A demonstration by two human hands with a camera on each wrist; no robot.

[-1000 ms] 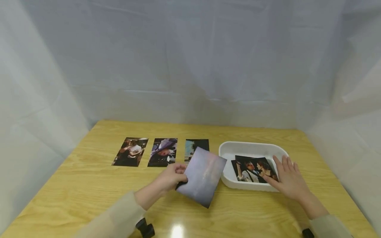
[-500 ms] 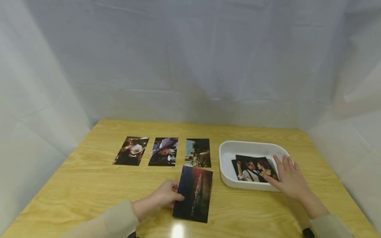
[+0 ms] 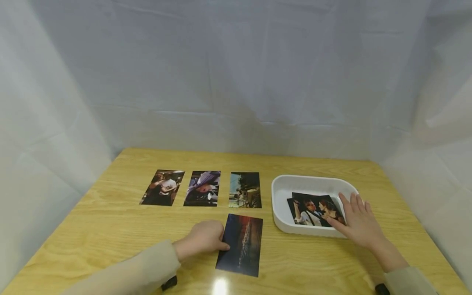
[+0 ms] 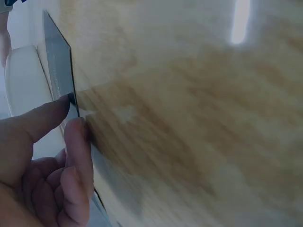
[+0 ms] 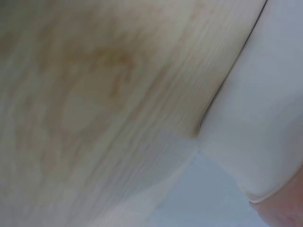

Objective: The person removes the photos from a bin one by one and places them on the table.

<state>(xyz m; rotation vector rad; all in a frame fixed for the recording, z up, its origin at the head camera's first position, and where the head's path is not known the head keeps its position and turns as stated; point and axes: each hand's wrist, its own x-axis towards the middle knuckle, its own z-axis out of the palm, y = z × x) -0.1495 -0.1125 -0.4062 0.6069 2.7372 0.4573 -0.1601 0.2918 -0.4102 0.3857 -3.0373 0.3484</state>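
My left hand [image 3: 204,237] pinches the left edge of a dark photo card [image 3: 241,246] with a blue and red picture, low over the front middle of the table. In the left wrist view, the thumb lies on one face of the card [image 4: 59,61] and a finger is at its edge. With fingers spread, my right hand [image 3: 359,221] rests on the right rim of a white tray [image 3: 289,182]. Photo cards [image 3: 313,211] lie inside, the top one showing two people. The right wrist view shows the tray's outer wall [image 5: 260,104] and a bit of the hand.
Three photo cards lie in a row behind the left hand: one with a couple [image 3: 163,187], one with purple cloth [image 3: 203,188], and one with an outdoor scene [image 3: 245,189]. The wooden table [image 3: 92,237] is bordered by white sheeting [image 3: 236,82] at the back and sides.
My left hand has turned the card from its pale face to its dark picture, straightened it and lowered it toward the table. The right hand stays on the tray.
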